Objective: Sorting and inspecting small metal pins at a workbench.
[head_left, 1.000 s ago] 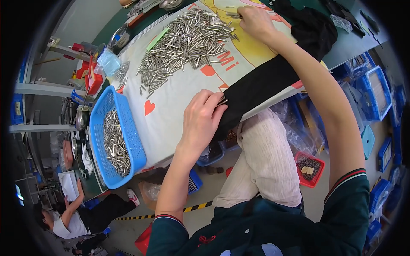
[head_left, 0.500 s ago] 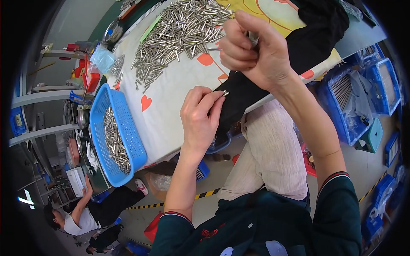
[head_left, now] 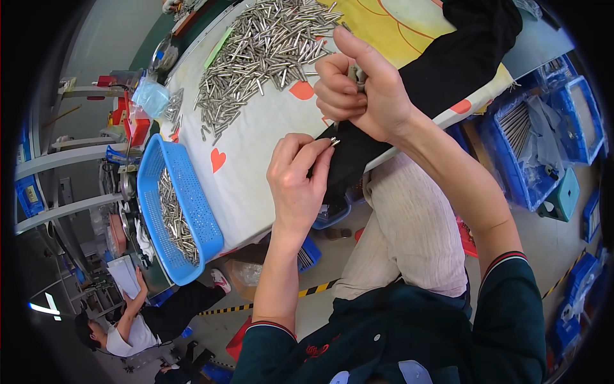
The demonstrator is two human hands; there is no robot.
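Observation:
My left hand [head_left: 297,176] pinches a small, shiny metal pin [head_left: 334,141] between thumb and fingertips, over the black cloth [head_left: 422,80] at the table's near edge. Just above and right of it, my right hand [head_left: 371,93] is curled into a fist, thumb pointing away from me. A greyish thing [head_left: 360,75] shows inside that fist; my fingers hide most of it. Beyond both hands, a big heap of metal pins [head_left: 268,51] lies on the white tablecloth [head_left: 249,173] with red hearts.
A blue plastic basket [head_left: 208,221] with more metal pins stands at the table's left edge. A green strip [head_left: 219,48] lies by the heap. To the right on the floor are blue crates [head_left: 524,192] with rods and plastic wrap. A person [head_left: 137,326] is at the lower left.
My right fist has come down and left, closer to my left hand. My left hand keeps its pinch on the pin, almost in the same place.

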